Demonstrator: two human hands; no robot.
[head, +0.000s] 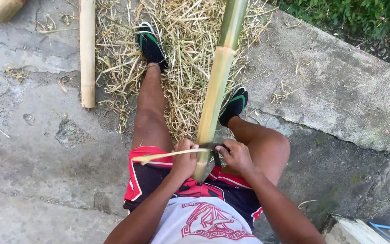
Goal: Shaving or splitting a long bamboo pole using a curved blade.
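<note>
A long green-yellow bamboo pole (pixel 217 77) runs from between my knees up and away over a heap of dry shavings (pixel 181 54). My left hand (pixel 183 158) grips the pole's near end and pinches a thin pale strip (pixel 168 155) that sticks out to the left. My right hand (pixel 235 155) is closed on the dark handle of a knife (pixel 213 147), whose blade lies across the pole next to my left hand. I sit with bare legs apart, feet in black and green shoes.
A second, paler bamboo piece (pixel 87 49) lies upright on the concrete at the left, another stub (pixel 3 8) at the top left corner. Cracked concrete ground surrounds me. Green plants (pixel 357 16) border the slab at the top right.
</note>
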